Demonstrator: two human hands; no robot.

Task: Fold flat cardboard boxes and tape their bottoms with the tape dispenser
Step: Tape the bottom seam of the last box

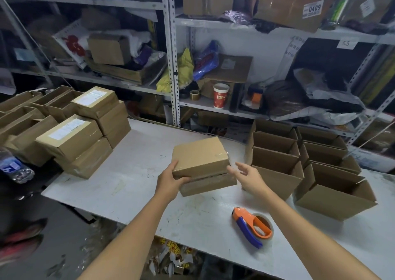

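Note:
A taped brown cardboard box (199,154) sits bottom-up in the middle of the white table (136,172), with its flaps spread beneath it. My left hand (171,180) grips its near left corner. Just right of the box, my right hand (248,176) hovers with fingers spread and holds nothing. An orange and blue tape dispenser (253,226) lies on the table near the front edge, below my right hand.
Several open-topped folded boxes (275,151) stand in rows at the right. Sealed, labelled boxes (72,138) are stacked at the left, with open ones behind them. Metal shelves (171,44) full of parcels and a red cup (220,96) line the back. A water bottle (12,166) lies far left.

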